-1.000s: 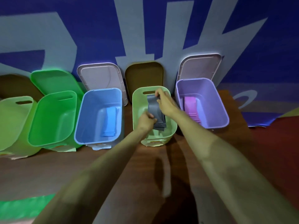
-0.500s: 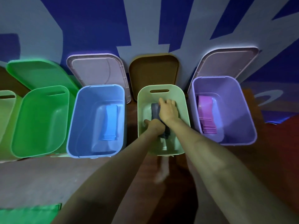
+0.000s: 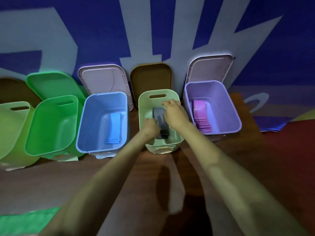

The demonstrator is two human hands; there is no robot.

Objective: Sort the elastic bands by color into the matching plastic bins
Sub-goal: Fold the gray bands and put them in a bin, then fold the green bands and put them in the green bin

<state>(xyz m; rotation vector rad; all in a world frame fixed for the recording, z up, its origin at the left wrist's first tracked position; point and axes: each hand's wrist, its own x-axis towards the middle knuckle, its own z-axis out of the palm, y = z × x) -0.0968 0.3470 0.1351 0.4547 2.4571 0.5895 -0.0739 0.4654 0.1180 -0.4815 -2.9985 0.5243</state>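
Observation:
A stack of grey elastic bands [image 3: 159,119] lies inside the pale green bin [image 3: 175,97] in the middle of the row. My left hand [image 3: 150,126] is down in that bin, fingers closed at the near left edge of the top grey band. My right hand [image 3: 173,114] hovers over the band's right edge with curled fingers; its thumb is hidden. Blue bands [image 3: 115,128] lie in the blue bin [image 3: 81,133]. Pink-purple bands [image 3: 202,116] lie in the lilac bin [image 3: 237,120].
A bright green bin [image 3: 51,126] and a yellow-green bin [image 3: 10,133] stand at the left, with no bands visible in them. Lids [image 3: 104,79] lean against the blue-and-grey wall behind the row. The bins stand on a brown wooden surface [image 3: 153,176].
The grey band went from held above the bin down onto the stack inside it. My right hand has slid right off the band, uncovering it. The view has shifted back a little.

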